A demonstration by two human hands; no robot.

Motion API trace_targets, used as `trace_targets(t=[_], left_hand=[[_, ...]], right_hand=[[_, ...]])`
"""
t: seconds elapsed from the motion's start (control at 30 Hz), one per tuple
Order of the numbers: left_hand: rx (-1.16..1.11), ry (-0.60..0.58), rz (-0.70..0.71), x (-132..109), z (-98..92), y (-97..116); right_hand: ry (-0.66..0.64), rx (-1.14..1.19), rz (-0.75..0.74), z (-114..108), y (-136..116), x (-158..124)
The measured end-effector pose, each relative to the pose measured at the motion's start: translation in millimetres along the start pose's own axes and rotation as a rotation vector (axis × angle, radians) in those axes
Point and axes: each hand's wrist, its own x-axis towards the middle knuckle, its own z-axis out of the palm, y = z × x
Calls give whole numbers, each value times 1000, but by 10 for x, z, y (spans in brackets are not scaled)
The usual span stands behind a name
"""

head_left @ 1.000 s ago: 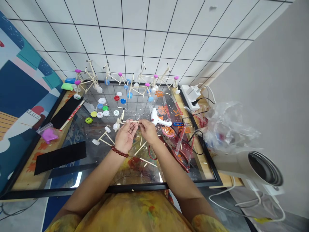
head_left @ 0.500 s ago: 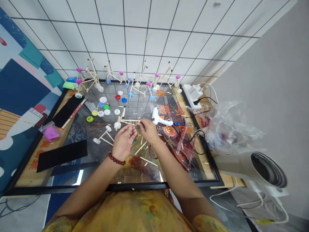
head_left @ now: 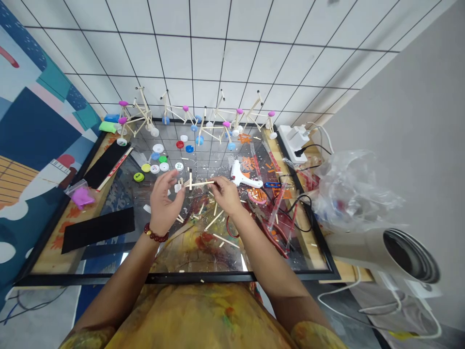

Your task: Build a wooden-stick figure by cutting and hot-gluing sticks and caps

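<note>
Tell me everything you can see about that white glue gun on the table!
The glue gun is white and looks like plastic. It lies on the shiny tabletop, its handle stretching to the right. Orange pieces lie close by. The right hand is near it, but not touching.

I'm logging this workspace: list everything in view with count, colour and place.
Black-framed glossy tabletop: one, dark, centre
Pink-topped stick models: several, pale, back
Round plastic caps: about eleven, mixed colours, centre left
Plastic glue gun: one, white, centre right
Rectangular strips: two, black, left
Small plastic bag: one, purple contents, left
Small packets: two, green and blue, back left
Metal pliers: one, red handles, right
Thin flat pieces: several, orange, right
Loose wooden sticks: several, pale, centre
Power strip: one, white, back right
Crumpled plastic bag: one, clear, right
Large cylinder: one, white, right
Thin stick: one, pale, centre
Left hand: one, bare, open, centre left
Right hand: one, bare, gripping the thin stick, centre
</note>
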Motion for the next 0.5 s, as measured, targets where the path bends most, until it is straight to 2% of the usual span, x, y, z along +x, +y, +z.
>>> trace_targets(t=[0.13, 0.2, 0.3, 0.5], left_hand=[[108, -178, 25, 18, 2, -65], [157, -228, 56, 42, 12, -95], [146, -228, 81, 108, 33, -134], [124, -247, 5, 246, 48, -154]], right_hand=[[18, 21, 30, -2, 2, 6], [18, 27, 25, 1, 2, 9], [11, 24, 31, 7, 3, 14], [58, 84, 31, -10, -11, 21]])
